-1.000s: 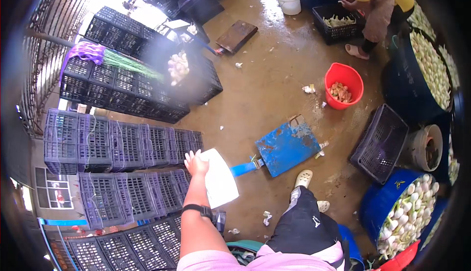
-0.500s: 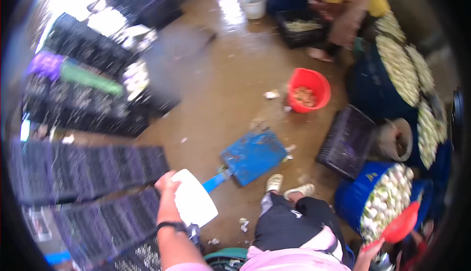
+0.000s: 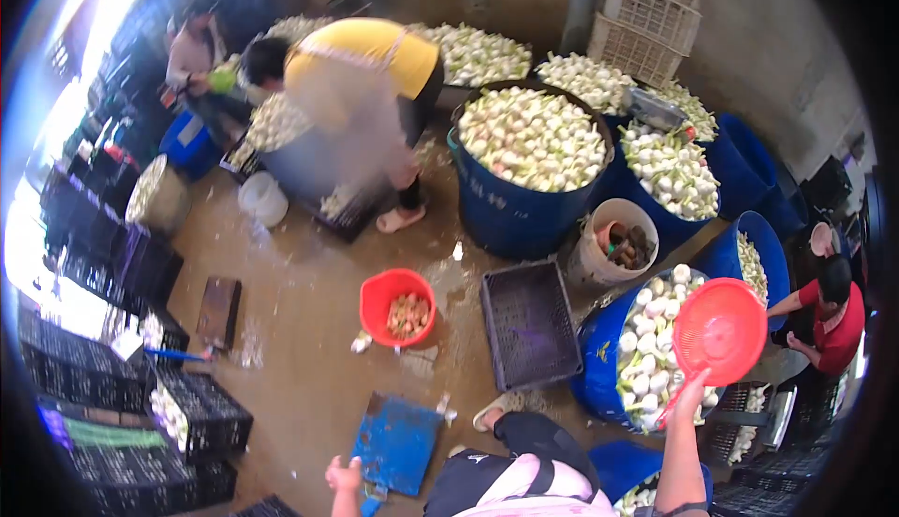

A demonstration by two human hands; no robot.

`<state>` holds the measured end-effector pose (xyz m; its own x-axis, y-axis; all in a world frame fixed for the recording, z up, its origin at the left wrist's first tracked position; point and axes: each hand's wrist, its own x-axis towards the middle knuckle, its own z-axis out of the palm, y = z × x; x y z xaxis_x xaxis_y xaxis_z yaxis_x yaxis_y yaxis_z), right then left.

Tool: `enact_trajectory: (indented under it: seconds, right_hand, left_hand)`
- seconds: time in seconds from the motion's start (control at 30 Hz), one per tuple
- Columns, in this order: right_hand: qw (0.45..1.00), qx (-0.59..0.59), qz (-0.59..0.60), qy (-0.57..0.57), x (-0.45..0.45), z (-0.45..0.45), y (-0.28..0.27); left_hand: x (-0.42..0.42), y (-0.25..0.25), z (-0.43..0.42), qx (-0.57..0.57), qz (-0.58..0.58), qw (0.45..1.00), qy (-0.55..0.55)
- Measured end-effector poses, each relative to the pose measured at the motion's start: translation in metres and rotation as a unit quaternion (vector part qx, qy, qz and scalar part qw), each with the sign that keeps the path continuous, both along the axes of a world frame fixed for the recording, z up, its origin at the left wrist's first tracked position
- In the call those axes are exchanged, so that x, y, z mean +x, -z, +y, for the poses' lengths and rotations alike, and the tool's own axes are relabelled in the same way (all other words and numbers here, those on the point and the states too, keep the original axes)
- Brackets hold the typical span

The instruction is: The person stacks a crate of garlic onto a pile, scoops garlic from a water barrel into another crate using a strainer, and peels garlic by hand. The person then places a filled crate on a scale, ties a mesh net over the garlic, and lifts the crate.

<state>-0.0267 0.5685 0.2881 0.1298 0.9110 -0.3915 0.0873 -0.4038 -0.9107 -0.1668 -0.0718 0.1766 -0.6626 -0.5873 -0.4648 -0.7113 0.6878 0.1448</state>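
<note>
Since the earlier frame, the view has been swung toward the tubs, the red strainer has been raised over the white bulbs, and the white panel has passed out of sight.

At the left, the left hand is held with fingers spread beside the blue platform; nothing is seen in its grip, and contact with the platform cannot be confirmed. Beyond the platform, the red bucket is stood on the wet floor. Farther right, the black crate is placed next to the blue tub, in which the white bulbs are heaped.

At the right, the near edge of the strainer is gripped by the right hand, with the fingers closed. The strainer is tilted, its hollow face turned toward the camera, and no load is visible in it. For good control, the hold should be kept firm against twisting, the bowl steadied above the tub, and its far rim kept away from the co-worker in red at the far right.
</note>
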Motion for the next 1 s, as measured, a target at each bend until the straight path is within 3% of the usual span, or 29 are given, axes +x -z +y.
enact_trajectory:
  seconds: [0.07,0.1,0.13,0.2,0.27,0.33,0.4,0.47,0.53,0.57,0.6,0.67,0.73,0.77,0.8,0.83,0.87,0.9,0.93,1.0]
  right_hand:
    - [0.999,-0.04,-0.003,-0.012,-0.041,0.015,0.001]
    - [0.999,-0.015,-0.032,-0.001,-0.068,0.02,0.0]
    - [0.999,0.012,0.0,-0.049,-0.085,0.025,-0.003]
    - [0.987,0.124,0.096,-0.029,-0.135,0.028,-0.015]
    - [0.983,0.096,0.095,-0.127,-0.151,0.053,0.003]
    - [0.967,0.086,0.149,-0.188,-0.193,0.062,-0.016]
    - [0.972,0.016,0.065,-0.225,-0.244,0.072,-0.044]
    - [0.956,0.095,0.02,-0.277,-0.302,0.086,-0.061]
    - [0.916,0.173,-0.094,-0.349,-0.361,0.118,-0.043]
    - [0.909,0.173,-0.104,-0.364,-0.398,0.126,-0.045]
    - [0.892,0.159,-0.2,-0.373,-0.436,0.134,-0.047]
    - [0.88,0.199,-0.23,-0.366,-0.493,0.166,0.018]
    - [0.869,0.193,-0.32,-0.323,-0.542,0.177,0.087]
    - [0.847,0.199,-0.398,-0.291,-0.557,0.183,0.105]
    - [0.841,0.189,-0.413,-0.293,-0.578,0.183,0.09]
    - [0.871,-0.021,-0.389,-0.3,-0.61,0.173,0.052]
    - [0.865,-0.231,-0.343,-0.284,-0.639,0.165,0.031]
    - [0.864,-0.242,-0.347,-0.273,-0.66,0.162,0.034]
    - [0.879,-0.28,-0.307,-0.236,-0.679,0.16,0.039]
    - [0.886,-0.318,-0.271,-0.2,-0.717,0.169,0.058]
  left_hand:
    - [-0.048,-0.008,0.074,0.103,0.069,0.991,0.059]
    - [-0.073,-0.006,0.1,0.138,0.095,0.981,0.1]
    - [-0.098,-0.013,0.128,0.172,0.118,0.968,0.139]
    - [-0.147,-0.04,0.179,0.224,0.139,0.947,0.183]
    - [-0.2,-0.022,0.204,0.257,0.157,0.929,0.215]
    - [-0.258,-0.046,0.254,0.311,0.154,0.918,0.192]
    - [-0.319,-0.061,0.305,0.34,0.166,0.904,0.197]
    - [-0.384,-0.069,0.364,0.363,0.177,0.891,0.206]
    - [-0.466,-0.028,0.412,0.436,0.166,0.862,0.201]
    - [-0.5,-0.033,0.45,0.469,0.157,0.854,0.164]
    - [-0.534,-0.037,0.494,0.502,0.147,0.843,0.127]
    - [-0.613,-0.013,0.571,0.526,0.127,0.833,0.118]
    - [-0.691,0.027,0.631,0.515,0.158,0.816,0.209]
    - [-0.72,0.034,0.656,0.521,0.15,0.82,0.183]
    - [-0.747,0.042,0.681,0.527,0.143,0.823,0.159]
    - [-0.768,0.06,0.7,0.47,0.166,0.855,0.14]
    - [-0.784,0.077,0.717,0.409,0.19,0.883,0.129]
    - [-0.794,0.064,0.727,0.304,0.146,0.926,0.169]
    - [-0.803,0.065,0.743,0.303,0.137,0.927,0.175]
    - [-0.812,0.072,0.774,0.171,0.064,0.978,0.098]
